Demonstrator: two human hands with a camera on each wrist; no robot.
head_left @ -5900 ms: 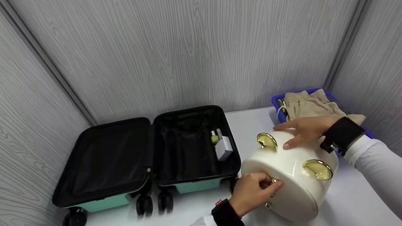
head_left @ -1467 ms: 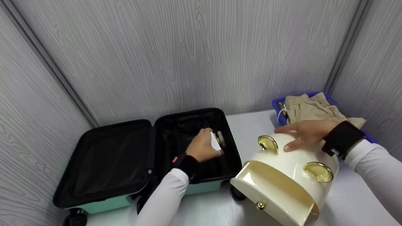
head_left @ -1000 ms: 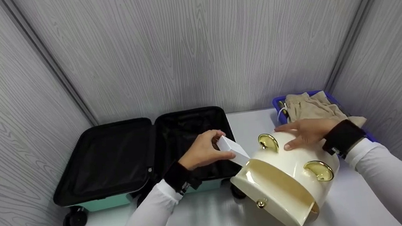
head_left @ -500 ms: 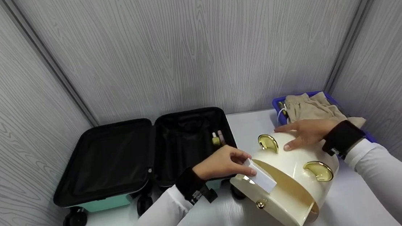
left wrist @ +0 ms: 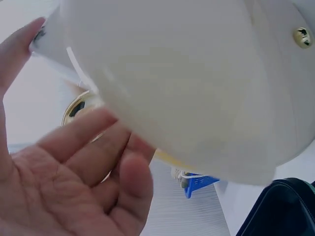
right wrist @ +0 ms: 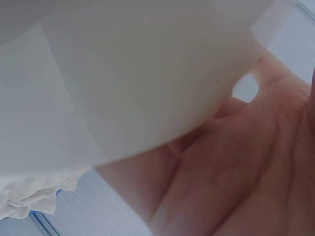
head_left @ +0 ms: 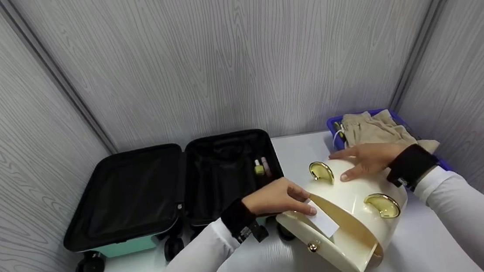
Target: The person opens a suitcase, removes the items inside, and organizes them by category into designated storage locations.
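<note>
Hands first: your left hand (head_left: 280, 198) sits at lower centre of the head view, fingers pinching a white box (head_left: 324, 223) at the mouth of the open drawer (head_left: 321, 243) of a cream case (head_left: 357, 204). The box lies partly inside the drawer opening, tilted, just above the drawer's gold knob (head_left: 311, 247). In the left wrist view the fingers (left wrist: 93, 147) curl against the case's pale shell (left wrist: 187, 83); the box itself is not clear there.

Your right hand (head_left: 369, 160) lies flat on top of the case at centre right, fingers straight and spread, holding nothing. It rests between two gold feet (head_left: 322, 173) on the shell.

Left of the case, a suitcase (head_left: 172, 190) lies open on the table (head_left: 427, 247), with two small bottles (head_left: 261, 167) in its right half. Behind your right hand, at upper right, a blue bin (head_left: 335, 125) holds beige cloth (head_left: 373, 129).
</note>
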